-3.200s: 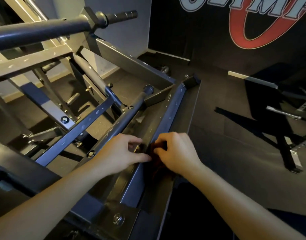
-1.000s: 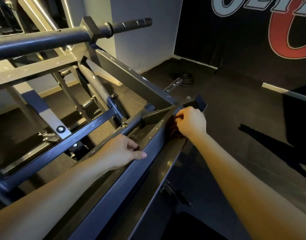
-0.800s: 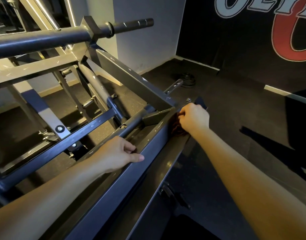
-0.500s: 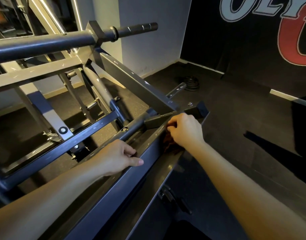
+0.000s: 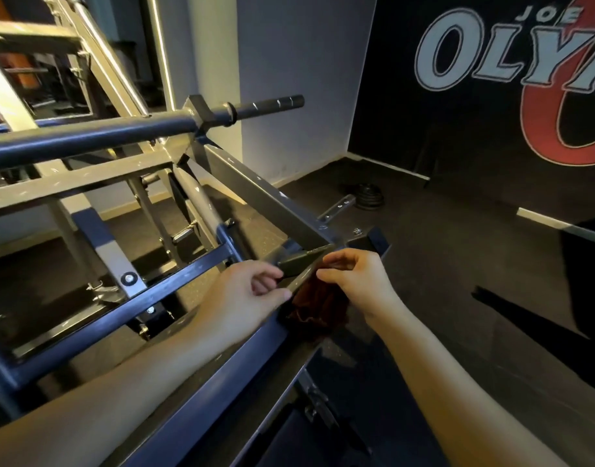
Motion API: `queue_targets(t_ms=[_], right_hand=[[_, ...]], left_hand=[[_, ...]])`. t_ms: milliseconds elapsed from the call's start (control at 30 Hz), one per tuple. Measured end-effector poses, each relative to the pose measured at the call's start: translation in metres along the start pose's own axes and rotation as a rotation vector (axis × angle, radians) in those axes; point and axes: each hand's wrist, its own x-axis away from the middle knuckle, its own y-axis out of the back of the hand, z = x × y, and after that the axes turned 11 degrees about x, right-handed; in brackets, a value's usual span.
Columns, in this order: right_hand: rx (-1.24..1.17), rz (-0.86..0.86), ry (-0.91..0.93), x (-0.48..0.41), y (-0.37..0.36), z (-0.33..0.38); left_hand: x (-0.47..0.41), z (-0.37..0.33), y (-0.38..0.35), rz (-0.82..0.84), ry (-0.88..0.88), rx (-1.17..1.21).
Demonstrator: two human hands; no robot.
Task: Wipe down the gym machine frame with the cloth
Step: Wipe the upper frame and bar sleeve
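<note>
A dark red cloth (image 5: 318, 303) hangs bunched against the outer side of the machine's long blue-grey frame rail (image 5: 201, 392), just short of the rail's far end. My right hand (image 5: 356, 281) pinches the cloth's top with curled fingers. My left hand (image 5: 245, 294) sits right beside it on the rail's top edge, thumb and fingers curled round that edge, close to the cloth. Whether the left fingers touch the cloth is hidden.
A dark round bar (image 5: 127, 133) with a knurled sleeve crosses above the frame at the left. Slanted grey and blue struts (image 5: 265, 200) fill the space left of the rail. Weight plates (image 5: 368, 193) lie on the black rubber floor (image 5: 458, 264) by the far wall.
My right hand drew the cloth back from the rail's far end toward me and lifted its top. My left hand slid forward along the rail until it met the right hand.
</note>
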Motion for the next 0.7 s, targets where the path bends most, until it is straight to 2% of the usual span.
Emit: queue_targets(t_ms=[67, 133, 300, 467, 600, 700], right_hand=[[-0.067, 0.011, 0.003, 0.01, -0.001, 0.012], [-0.146, -0.002, 0.019, 0.016, -0.001, 0.02], [-0.379, -0.012, 0.02, 0.025, 0.008, 0.034], [-0.341, -0.023, 0.098, 0.022, 0.007, 0.04], [-0.315, -0.03, 0.139, 0.024, -0.006, 0.049], [-0.322, -0.059, 0.126, 0.026, -0.015, 0.059]], left_hand=[[0.004, -0.019, -0.008, 0.048, -0.126, 0.02], [0.002, -0.03, -0.015, 0.07, -0.157, -0.015], [-0.011, -0.044, -0.019, -0.099, -0.104, 0.086], [-0.031, -0.046, -0.015, -0.175, -0.054, 0.186], [-0.046, -0.037, -0.003, -0.106, 0.021, 0.243], [-0.059, -0.027, 0.015, 0.013, -0.008, 0.29]])
